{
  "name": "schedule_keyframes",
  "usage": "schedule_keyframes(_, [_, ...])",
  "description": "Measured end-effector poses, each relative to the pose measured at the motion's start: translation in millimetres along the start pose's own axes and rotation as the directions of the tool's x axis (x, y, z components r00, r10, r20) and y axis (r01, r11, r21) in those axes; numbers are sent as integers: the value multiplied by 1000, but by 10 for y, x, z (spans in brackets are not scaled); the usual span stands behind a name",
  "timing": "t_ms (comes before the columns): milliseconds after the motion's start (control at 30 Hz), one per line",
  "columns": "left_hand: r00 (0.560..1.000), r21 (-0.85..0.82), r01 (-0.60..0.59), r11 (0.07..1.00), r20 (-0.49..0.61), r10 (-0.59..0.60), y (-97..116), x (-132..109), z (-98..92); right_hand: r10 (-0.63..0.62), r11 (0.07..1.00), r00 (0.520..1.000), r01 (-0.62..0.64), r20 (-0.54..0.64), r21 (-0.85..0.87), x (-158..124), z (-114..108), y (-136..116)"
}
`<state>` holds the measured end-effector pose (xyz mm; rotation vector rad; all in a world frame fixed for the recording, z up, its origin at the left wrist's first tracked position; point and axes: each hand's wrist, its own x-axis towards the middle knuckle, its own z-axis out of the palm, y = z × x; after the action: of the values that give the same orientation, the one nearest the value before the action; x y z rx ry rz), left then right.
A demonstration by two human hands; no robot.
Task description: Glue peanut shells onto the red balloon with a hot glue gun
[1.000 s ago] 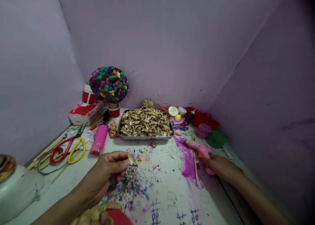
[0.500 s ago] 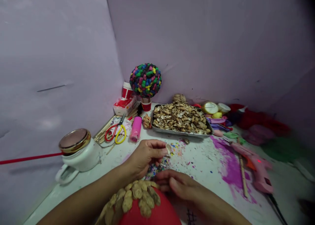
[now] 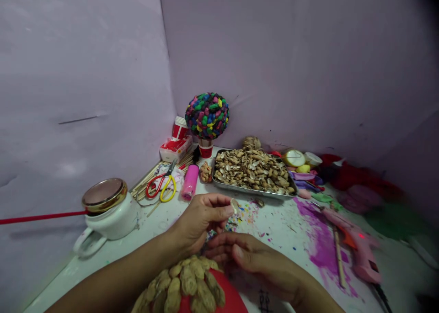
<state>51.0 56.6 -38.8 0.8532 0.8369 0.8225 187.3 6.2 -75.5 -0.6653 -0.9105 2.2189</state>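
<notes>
Between the thumb and fingers of my left hand (image 3: pixel 209 217) is a peanut shell half (image 3: pixel 235 206), held above the table. My right hand (image 3: pixel 240 251) is just below it, palm turned inward, fingers loosely curved and thumb apart; I see nothing in it. Under my wrists at the bottom edge sits a red rounded form (image 3: pixel 231 294), partly covered with peanut shells (image 3: pixel 188 281). Farther back, a metal tray (image 3: pixel 255 193) is heaped with loose peanut shells (image 3: pixel 252 169).
Left stand a white mug (image 3: pixel 116 221), red-and-yellow scissors (image 3: pixel 161 187) and a pink roll (image 3: pixel 190 183). Behind is a colourful ball on a cup (image 3: pixel 207 116). On the right lie a pink glue gun (image 3: pixel 356 244) with a red light, a stick (image 3: pixel 339 258) and balloons (image 3: pixel 305 180).
My right hand has shifted slightly left and up, closer to my left hand. The red form with shells sits a little differently. The peanut shell half stays pinched in my left hand.
</notes>
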Motion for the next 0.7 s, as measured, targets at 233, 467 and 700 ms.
schedule_keyframes(233, [997, -23, -69, 997, 21, 70, 94, -69, 80, 25, 989, 981, -52, 193, 138, 253, 199, 212])
schedule_keyframes(467, [992, -22, -128, 992, -22, 127, 203, -14, 37, -19, 978, 993, -5, 115, 207, 170, 101, 263])
schedule_keyframes(700, [950, 64, -292, 954, -97, 297, 437, -33, -90, -272, 958, 955, 280, -117, 61, -190, -41, -11])
